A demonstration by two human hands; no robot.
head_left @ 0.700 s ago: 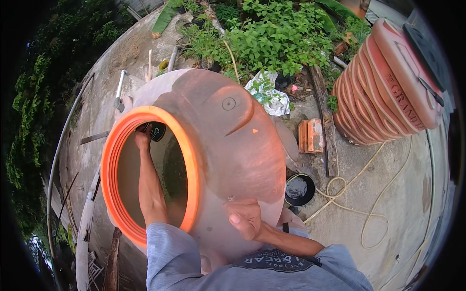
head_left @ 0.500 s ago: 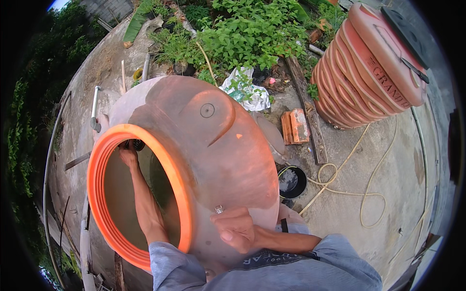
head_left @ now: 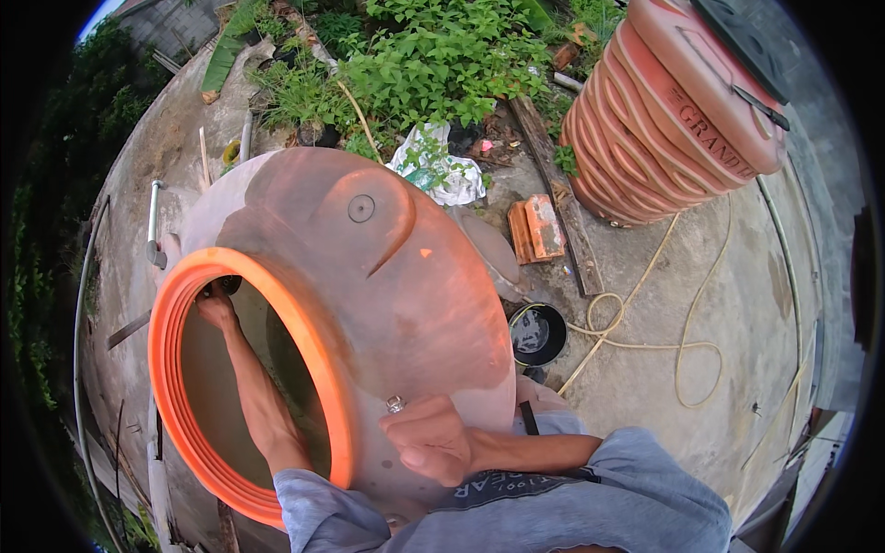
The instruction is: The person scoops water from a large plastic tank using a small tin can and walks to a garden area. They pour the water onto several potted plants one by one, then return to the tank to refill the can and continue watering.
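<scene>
A large orange-brown plastic tank lies in front of me, its round opening ringed by a bright orange threaded rim. Through that opening reaches my left arm. Deep inside, near the upper edge of the rim, my left hand is closed around a dark object, mostly hidden and too small to name. My right hand is curled into a fist against the tank's outer wall, a shiny silver ring at its finger. Whether anything sits within that fist cannot be seen.
A black bucket stands right of the tank, near a yellowish hose looped on concrete. Beyond are an orange block, a wooden plank, a white plastic sack, green plants and a tall reddish tank.
The whole view has shifted, so the scene sits farther left. Against the tank, both hands keep nearly the same places, the left one still inside.
</scene>
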